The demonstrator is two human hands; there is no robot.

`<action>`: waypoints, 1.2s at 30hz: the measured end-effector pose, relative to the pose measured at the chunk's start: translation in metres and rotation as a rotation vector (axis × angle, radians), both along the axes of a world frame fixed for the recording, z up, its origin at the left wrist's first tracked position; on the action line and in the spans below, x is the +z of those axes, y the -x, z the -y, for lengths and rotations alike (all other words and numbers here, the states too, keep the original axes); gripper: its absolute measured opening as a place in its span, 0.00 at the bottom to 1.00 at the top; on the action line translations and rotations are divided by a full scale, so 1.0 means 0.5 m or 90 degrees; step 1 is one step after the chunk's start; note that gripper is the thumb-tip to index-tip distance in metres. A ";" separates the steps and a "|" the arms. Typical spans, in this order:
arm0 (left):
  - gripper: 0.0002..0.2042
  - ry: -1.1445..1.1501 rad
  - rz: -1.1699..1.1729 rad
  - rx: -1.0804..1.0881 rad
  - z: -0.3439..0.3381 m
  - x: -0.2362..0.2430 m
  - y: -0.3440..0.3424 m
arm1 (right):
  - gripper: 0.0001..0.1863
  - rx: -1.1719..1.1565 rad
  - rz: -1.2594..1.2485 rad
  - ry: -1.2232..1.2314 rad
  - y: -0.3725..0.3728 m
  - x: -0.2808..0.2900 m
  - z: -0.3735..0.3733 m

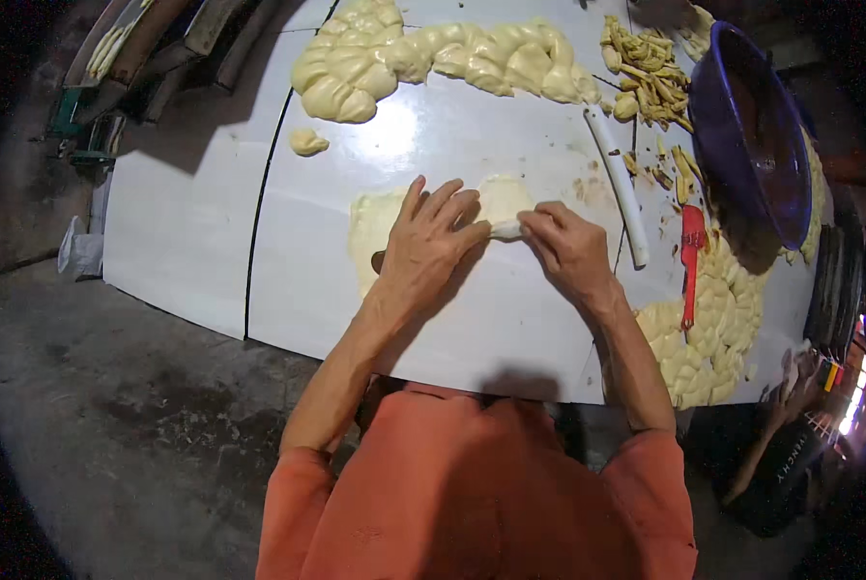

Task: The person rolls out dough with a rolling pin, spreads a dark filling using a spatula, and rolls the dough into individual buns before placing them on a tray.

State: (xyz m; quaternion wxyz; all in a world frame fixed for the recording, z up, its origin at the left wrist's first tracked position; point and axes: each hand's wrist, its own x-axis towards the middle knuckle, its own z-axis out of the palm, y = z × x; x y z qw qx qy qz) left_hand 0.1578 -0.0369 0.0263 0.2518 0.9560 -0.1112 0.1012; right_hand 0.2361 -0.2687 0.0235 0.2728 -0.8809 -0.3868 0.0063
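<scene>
A thin flat piece of pale dough [505, 196] lies on the white table in front of me, its near edge turned up into a narrow fold. My right hand [570, 249] pinches the right end of that fold between thumb and fingers. Over another flat dough sheet [363, 224] spreads my left hand [428, 232], fingers stretched out, its thumb reaching the left end of the fold. A dark brown patch of filling [378, 261] shows beside the left wrist; my hand and forearm hide the rest of that sheet.
Several dough lumps [510, 60] line the far side, with a small dough piece [307, 142] nearer. Rightward lie a white rod [615, 184], a red-handled tool [690, 256], yellow strips [646, 72], a purple basin [733, 126] and massed dough pieces [718, 324]. Trays [177, 48] stand far left.
</scene>
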 end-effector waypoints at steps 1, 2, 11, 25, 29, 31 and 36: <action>0.13 -0.039 -0.008 -0.032 -0.002 0.001 -0.007 | 0.11 -0.001 0.000 0.001 -0.004 0.005 -0.005; 0.13 -0.041 -0.016 -0.016 -0.002 0.004 -0.008 | 0.12 -0.001 0.012 0.005 -0.007 0.008 -0.010; 0.12 -0.058 0.014 0.027 -0.006 0.004 -0.018 | 0.20 0.001 0.090 0.014 -0.023 0.007 -0.013; 0.10 -0.002 0.074 0.065 0.010 -0.004 -0.051 | 0.18 -0.049 0.126 0.067 -0.050 -0.001 -0.038; 0.12 0.007 0.101 0.076 0.004 0.005 -0.065 | 0.21 -0.028 0.124 -0.003 -0.043 0.004 -0.043; 0.13 -0.037 0.105 0.023 0.008 0.000 -0.069 | 0.21 -0.020 0.174 0.037 -0.035 -0.015 -0.044; 0.11 0.029 0.069 0.077 0.017 0.007 -0.110 | 0.19 -0.080 0.131 0.076 -0.072 -0.011 -0.078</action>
